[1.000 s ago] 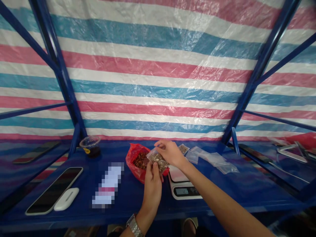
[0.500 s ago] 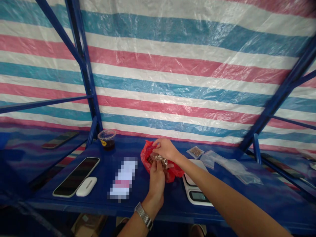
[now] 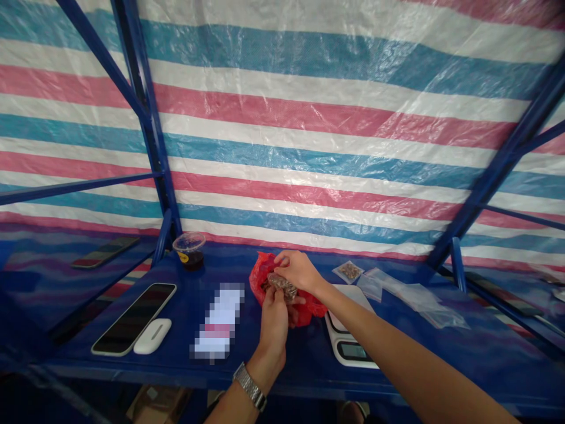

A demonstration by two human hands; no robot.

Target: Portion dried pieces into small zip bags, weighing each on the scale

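Observation:
A red plastic bag (image 3: 260,272) lies spread around my hands at the middle of the shelf, with brown bits inside. Over its mouth is a small clear plastic bag (image 3: 286,287) with brown contents. My left hand (image 3: 274,318), a metal watch on its wrist, pinches the clear bag's near side. From above, my right hand (image 3: 299,271) grips its far edge with bent fingers. Just right of the red bag stands a white kitchen scale (image 3: 338,347), partly covered by my right forearm.
Flat clear zip bags (image 3: 419,297) and a small filled bag (image 3: 348,271) lie to the right. Leftward are a pixelated bright rectangle (image 3: 220,321), a white earphone case (image 3: 152,335), a phone (image 3: 135,318) and a lidded cup of dark liquid (image 3: 190,252). Blue metal posts (image 3: 150,118) frame a striped tarp (image 3: 309,153).
My left hand has shifted slightly left. The clear bag between my hands now looks wider, with more of its brown contents showing. Other things shift only slightly with the camera.

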